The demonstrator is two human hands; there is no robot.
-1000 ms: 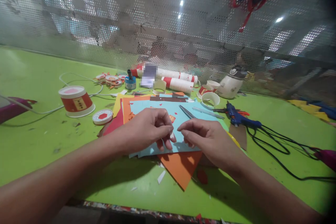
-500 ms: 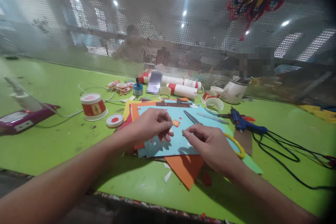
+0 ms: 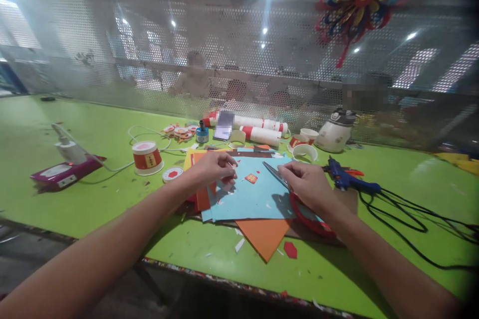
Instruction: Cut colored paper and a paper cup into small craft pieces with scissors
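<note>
My left hand hovers over the left part of the light blue paper, fingers curled and tips together; anything between them is too small to make out. My right hand is over the scissors, thumb and fingers closed at the base of the blades. The blades point up and left, and a red handle loop shows below the hand. Between my hands, a small red-orange square with a gold pattern lies on the blue paper among tiny scraps. Orange paper sticks out underneath.
A red-and-white paper cup and a white disc are at left, near a purple power strip. Joined cups, a blue bottle and a phone stand behind. A blue glue gun trails black cables at right.
My right hand has moved right and up to the scissors, uncovering a red loop and covering a yellow one. My left hand has drawn slightly left, away from the patterned square. The view has tilted up.
</note>
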